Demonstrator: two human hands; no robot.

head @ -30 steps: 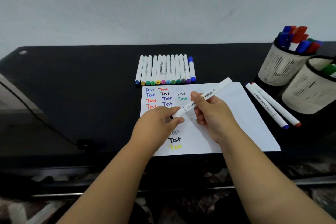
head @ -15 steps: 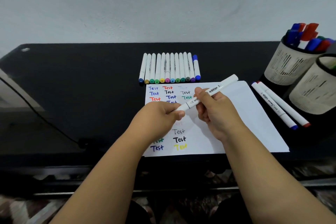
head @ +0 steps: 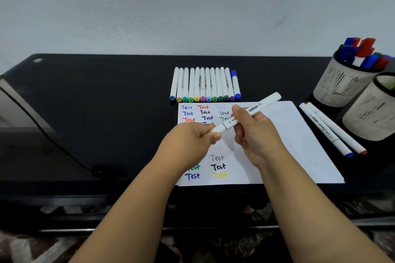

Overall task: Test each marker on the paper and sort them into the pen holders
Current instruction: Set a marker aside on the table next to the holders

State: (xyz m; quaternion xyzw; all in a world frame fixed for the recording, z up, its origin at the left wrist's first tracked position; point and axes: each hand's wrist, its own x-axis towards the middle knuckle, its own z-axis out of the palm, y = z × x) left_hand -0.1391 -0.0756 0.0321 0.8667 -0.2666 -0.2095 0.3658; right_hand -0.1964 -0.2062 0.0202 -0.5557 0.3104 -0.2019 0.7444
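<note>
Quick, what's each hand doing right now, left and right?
Left hand: pinching the cap end of the white marker.
Right hand: gripping the same marker's barrel.

A long glossy black table (head: 89,113) is stretching across the scene, its far edge lying against a pale grey plastered wall (head: 171,6). A thin black cable (head: 38,126) is running diagonally over the table's left part, ending at a small black plug (head: 98,170) near the near edge. A small round silvery cap (head: 37,60) is sitting at the far left corner.
</note>
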